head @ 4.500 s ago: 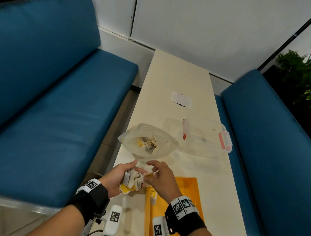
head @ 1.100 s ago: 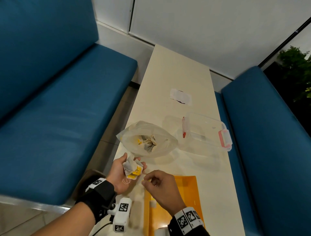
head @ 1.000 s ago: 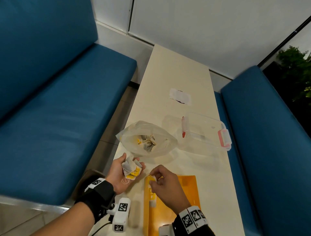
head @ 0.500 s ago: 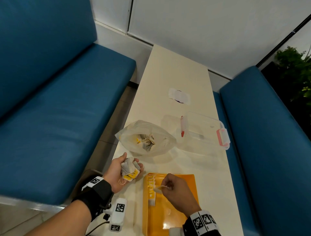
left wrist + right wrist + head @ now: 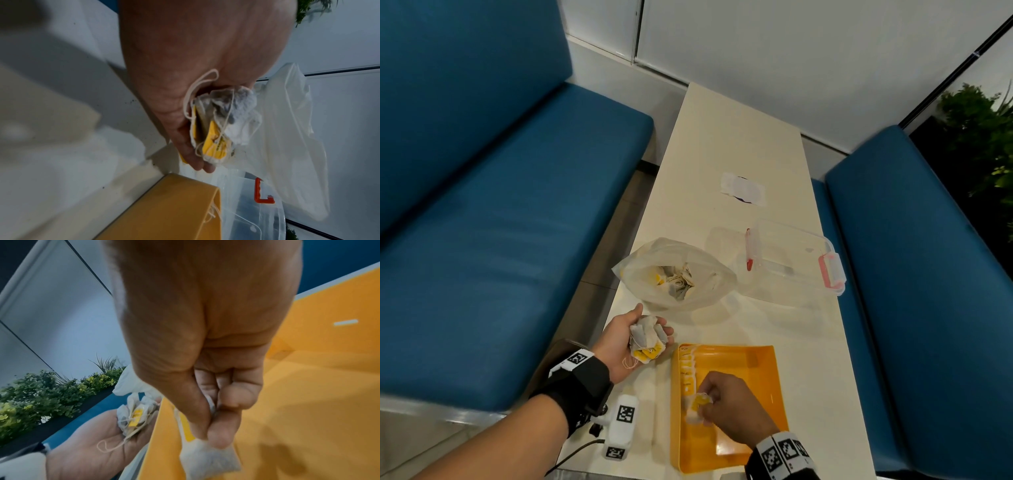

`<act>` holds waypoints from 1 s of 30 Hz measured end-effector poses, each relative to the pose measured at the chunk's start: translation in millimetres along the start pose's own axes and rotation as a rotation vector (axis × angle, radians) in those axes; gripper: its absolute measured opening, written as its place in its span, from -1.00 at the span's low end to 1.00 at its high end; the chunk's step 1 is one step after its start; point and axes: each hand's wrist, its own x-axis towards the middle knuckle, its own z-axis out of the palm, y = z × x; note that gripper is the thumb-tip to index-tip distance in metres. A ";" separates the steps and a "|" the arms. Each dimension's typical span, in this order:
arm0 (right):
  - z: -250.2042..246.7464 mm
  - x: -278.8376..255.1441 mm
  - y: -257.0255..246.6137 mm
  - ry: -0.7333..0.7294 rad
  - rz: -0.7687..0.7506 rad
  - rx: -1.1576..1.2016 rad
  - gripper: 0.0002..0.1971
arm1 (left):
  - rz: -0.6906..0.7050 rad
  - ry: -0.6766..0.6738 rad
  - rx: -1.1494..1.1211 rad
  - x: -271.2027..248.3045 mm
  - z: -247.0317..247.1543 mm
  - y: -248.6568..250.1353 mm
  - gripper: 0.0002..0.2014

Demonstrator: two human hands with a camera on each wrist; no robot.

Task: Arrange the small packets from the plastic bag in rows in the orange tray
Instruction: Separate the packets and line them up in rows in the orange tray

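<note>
Pinching one packet (image 5: 698, 407) inside the orange tray (image 5: 763, 383), right hand (image 5: 732, 407); left hand (image 5: 625, 337) grips a bunch (image 5: 647, 339).

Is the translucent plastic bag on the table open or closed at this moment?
Open. The translucent plastic bag has its mouth spread wide, with a heap of small packets visible inside it.

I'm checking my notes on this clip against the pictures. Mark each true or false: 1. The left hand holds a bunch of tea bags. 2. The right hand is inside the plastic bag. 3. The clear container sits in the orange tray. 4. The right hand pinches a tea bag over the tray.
1. True: the left hand grips a bunch of tea bags.
2. False: the right hand is over the orange tray, away from the plastic bag.
3. False: the clear container stands on the table beyond the tray.
4. True: its fingers pinch one tea bag.
</note>
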 end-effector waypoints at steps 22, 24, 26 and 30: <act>28.0 23.6 7.9 0.137 0.098 0.018 -0.60 | -0.095 -0.043 0.187 1.5 -5.8 -2.0 -0.41; 28.1 23.5 8.3 0.134 0.111 0.003 -0.62 | -0.096 -0.037 0.206 1.3 -5.5 -2.7 -0.38; 30.1 23.2 7.7 0.128 0.115 0.010 -0.67 | -0.094 -0.041 0.225 1.4 -5.1 -3.1 -0.36; 35.1 25.0 5.8 0.143 0.113 0.025 -0.73 | -0.092 -0.052 0.241 2.3 -5.9 -3.8 -0.35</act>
